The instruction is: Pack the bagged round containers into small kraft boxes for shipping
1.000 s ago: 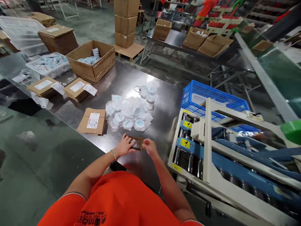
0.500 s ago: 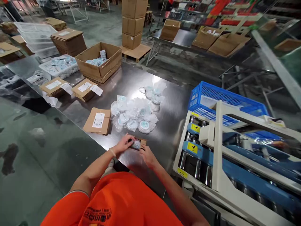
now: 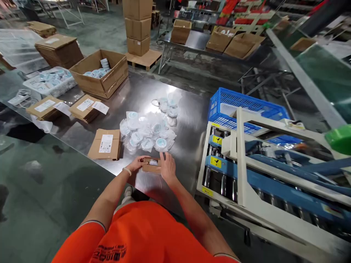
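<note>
Between my hands, near the front edge of the steel table (image 3: 189, 149), is a small brown cardboard box (image 3: 152, 168). Its top stands partly open, and something in clear wrap shows inside. My left hand (image 3: 137, 163) grips the box's left end. At the right end, my right hand (image 3: 168, 166) has its fingers bent over the side of the box. Just beyond lies a heap of round white and light-blue items in clear bubble bags (image 3: 148, 133). Left of the heap sits a stack of flat cardboard pieces (image 3: 94, 144) with a white label on top.
Farther left are two more labelled cardboard stacks (image 3: 88, 106), an open carton (image 3: 115, 78) of round items and a white basket (image 3: 70, 83). To the right stand a roller conveyor machine (image 3: 241, 157) and a blue plastic crate (image 3: 215, 104). Stacked cartons (image 3: 138, 29) rise behind.
The small box has turned, with its long front side now facing me. My left hand has moved from its top to the left end, and my right hand has shifted up along the right end.
</note>
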The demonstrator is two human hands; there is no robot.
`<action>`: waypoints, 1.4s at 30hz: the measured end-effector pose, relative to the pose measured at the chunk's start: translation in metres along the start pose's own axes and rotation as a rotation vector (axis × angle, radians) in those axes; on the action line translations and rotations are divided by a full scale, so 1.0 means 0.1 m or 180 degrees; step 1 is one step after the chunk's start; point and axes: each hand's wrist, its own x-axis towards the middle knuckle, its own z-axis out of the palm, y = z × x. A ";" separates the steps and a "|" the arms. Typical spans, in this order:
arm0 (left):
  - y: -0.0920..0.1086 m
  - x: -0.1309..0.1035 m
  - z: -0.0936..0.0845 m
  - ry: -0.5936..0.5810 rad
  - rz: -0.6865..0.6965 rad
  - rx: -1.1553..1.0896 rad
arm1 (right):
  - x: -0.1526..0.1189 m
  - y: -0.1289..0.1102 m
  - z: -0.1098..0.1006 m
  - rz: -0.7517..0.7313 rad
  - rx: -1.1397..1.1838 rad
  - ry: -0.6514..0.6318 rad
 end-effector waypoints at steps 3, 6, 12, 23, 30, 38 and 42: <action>0.07 -0.03 -0.13 0.0137 0.0070 0.0252 | -0.06 0.05 0.09 -0.0381 0.0085 -0.0211; 0.12 -0.05 -0.07 0.0137 0.0220 0.0914 | -0.22 0.11 0.27 -0.0538 0.0197 -0.0245; 0.05 -0.14 0.22 -0.0034 0.0608 0.3192 | -0.29 0.16 0.50 -0.0588 0.0514 -0.0141; 0.05 0.71 1.00 -0.0095 0.0927 0.3104 | -0.61 1.29 0.71 0.0752 0.1184 0.0900; 0.59 2.50 2.07 -0.0355 0.1394 0.2735 | -1.27 1.67 1.23 0.1392 0.0316 0.1583; 0.91 3.34 3.67 -0.0863 0.1538 0.2137 | -1.36 1.69 1.43 0.1381 0.0139 0.1164; 0.83 2.93 3.93 -0.0818 0.1540 0.1716 | -1.35 1.75 1.33 0.1042 -0.0019 0.1653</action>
